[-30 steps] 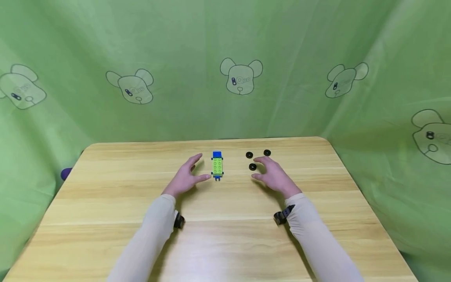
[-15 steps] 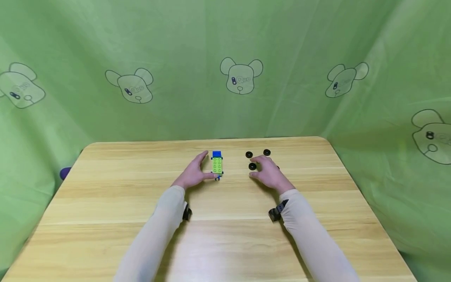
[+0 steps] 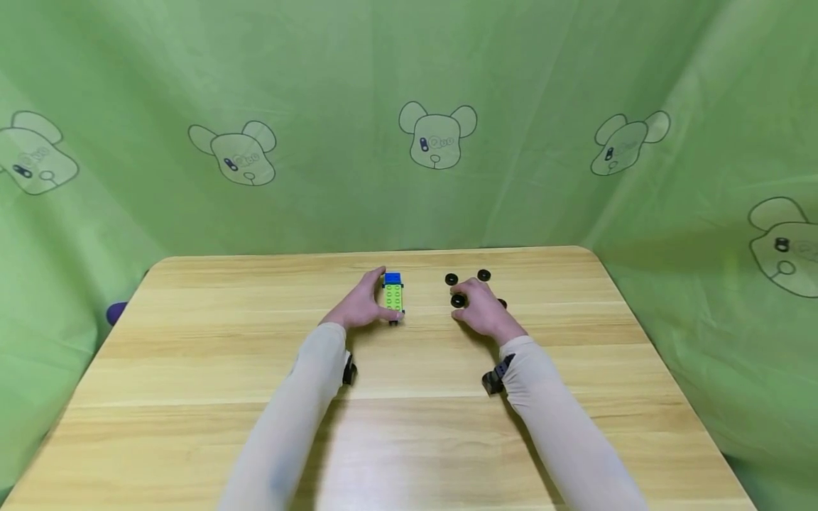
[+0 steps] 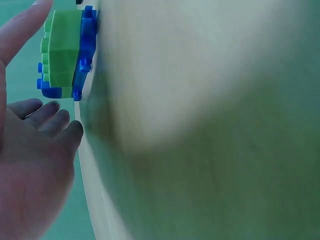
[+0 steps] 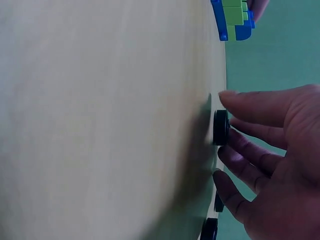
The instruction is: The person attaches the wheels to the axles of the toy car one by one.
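A building-block toy car (image 3: 393,297), lime green with blue ends and a blue base, stands on the table. My left hand (image 3: 359,306) is beside it, with thumb and fingers spread around its left side. In the left wrist view the fingers look apart from the car (image 4: 65,47); the thumb covers part of its near end in the head view. My right hand (image 3: 483,310) is around a black wheel (image 3: 458,301) lying flat. Its thumb and fingers stand on either side of that wheel (image 5: 220,127) without a visible grip.
Behind the right hand lie two more black wheels, one at the left (image 3: 451,279) and one at the right (image 3: 484,275). Another wheel (image 3: 503,304) is partly hidden by that hand. A green curtain (image 3: 332,177) encloses the wooden table (image 3: 409,440).
My left hand has moved right and forward, bringing its thumb over the car's near end. My right hand has moved slightly left, closer around the nearest wheel. Car and wheels stay in place.
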{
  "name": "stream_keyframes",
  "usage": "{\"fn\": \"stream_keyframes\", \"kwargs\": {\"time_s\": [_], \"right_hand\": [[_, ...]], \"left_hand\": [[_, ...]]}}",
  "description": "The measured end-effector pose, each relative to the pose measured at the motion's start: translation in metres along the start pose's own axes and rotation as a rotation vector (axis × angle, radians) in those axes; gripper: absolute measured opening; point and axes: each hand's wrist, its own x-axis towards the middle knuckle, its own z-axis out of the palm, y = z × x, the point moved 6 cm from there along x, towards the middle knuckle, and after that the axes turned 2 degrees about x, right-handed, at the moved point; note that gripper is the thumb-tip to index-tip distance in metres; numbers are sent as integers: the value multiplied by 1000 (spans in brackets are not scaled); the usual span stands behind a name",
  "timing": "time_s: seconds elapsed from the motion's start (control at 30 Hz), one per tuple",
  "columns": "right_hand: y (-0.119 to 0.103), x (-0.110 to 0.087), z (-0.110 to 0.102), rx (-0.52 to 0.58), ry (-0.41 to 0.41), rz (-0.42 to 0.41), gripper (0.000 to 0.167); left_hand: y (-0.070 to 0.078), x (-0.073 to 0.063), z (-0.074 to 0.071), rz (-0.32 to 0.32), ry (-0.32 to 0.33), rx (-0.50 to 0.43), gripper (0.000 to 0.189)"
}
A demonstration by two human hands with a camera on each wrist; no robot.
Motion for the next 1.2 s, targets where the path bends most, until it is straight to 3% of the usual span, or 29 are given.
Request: {"fn": "stream_keyframes", "kwargs": {"time_s": [0.4, 0.97, 1.2], "right_hand": [[5, 6, 1, -24, 5, 16, 44], [8, 6, 4, 7, -3, 36, 33], [5, 6, 3, 18, -5, 35, 31]], "left_hand": [[4, 9, 5, 15, -14, 13, 117], [1, 8, 8, 22, -30, 32, 113], [2, 5, 2, 40, 4, 38, 112]]}}
